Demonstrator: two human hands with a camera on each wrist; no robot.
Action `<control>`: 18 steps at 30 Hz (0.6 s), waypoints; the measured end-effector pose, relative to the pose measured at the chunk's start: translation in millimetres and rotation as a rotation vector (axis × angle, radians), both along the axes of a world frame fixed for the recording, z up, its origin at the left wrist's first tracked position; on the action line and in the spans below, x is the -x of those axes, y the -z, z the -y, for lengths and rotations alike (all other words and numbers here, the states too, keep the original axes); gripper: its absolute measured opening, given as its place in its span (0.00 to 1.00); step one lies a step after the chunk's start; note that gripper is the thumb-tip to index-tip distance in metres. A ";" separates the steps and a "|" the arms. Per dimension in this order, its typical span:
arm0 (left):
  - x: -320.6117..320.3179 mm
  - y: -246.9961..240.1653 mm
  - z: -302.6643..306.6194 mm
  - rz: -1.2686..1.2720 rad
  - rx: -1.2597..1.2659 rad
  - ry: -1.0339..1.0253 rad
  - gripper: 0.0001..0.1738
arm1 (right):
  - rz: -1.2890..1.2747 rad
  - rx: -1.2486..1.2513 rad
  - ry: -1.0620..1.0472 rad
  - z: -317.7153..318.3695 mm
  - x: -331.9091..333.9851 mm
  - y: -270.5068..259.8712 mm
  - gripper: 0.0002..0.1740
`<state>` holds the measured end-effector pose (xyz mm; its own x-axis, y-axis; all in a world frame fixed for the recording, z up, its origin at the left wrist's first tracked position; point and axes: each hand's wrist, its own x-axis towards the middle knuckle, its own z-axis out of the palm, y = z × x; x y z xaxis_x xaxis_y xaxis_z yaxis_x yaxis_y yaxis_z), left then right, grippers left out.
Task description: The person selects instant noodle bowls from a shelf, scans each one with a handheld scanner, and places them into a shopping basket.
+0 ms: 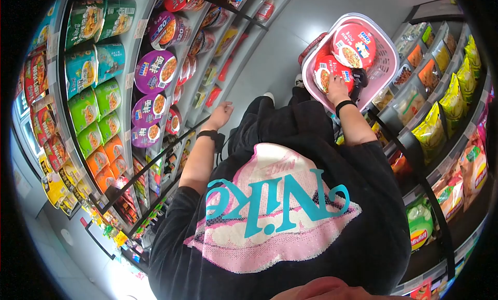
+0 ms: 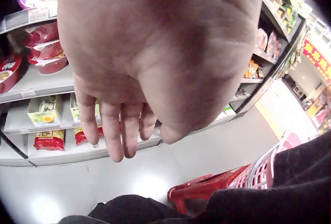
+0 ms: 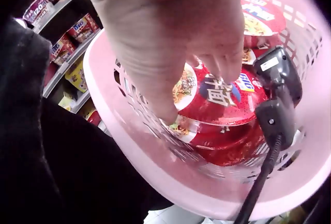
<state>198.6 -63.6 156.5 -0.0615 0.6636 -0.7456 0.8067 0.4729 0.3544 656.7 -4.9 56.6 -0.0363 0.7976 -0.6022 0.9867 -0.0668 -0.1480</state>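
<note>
My right hand (image 1: 338,90) reaches into a pink plastic basket (image 3: 116,118). It holds a red instant noodle bowl (image 3: 227,107), fingers over the lid and thumb at its side edge. Another red instant noodle bowl (image 1: 354,47), with a larger lid in view, lies beside it toward the far end. A black device (image 3: 279,105) with a cable overlaps the bowls in the right wrist view. My left hand (image 1: 222,115) hangs beside the left shelves with fingers loosely extended, holding nothing; its palm fills the left wrist view.
Purple noodle bowls (image 1: 154,72) and green noodle packs (image 1: 109,98) line the left shelves. Yellow snack bags (image 1: 433,126) stand on the right shelves. A red basket (image 2: 201,188) sits beside the pink one. Grey floor (image 1: 259,56) runs between the shelves.
</note>
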 end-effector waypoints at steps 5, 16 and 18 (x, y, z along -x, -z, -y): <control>-0.4 -3.3 9.2 -0.039 0.018 -0.003 0.24 | 0.024 0.100 0.042 -0.2 5.6 9.1 0.46; -7.0 -3.8 21.3 -0.026 0.031 -0.034 0.24 | -0.167 0.065 -0.039 -2.5 -7.7 -37.5 0.33; -7.3 -2.0 21.4 -0.031 0.033 -0.032 0.24 | -0.230 0.075 0.021 -2.5 -13.0 -39.5 0.25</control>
<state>205.8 -85.0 158.4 -0.1054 0.6362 -0.7643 0.8015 0.5093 0.3134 669.7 -2.4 96.1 -0.1631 0.7532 -0.6372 0.9259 -0.1062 -0.3625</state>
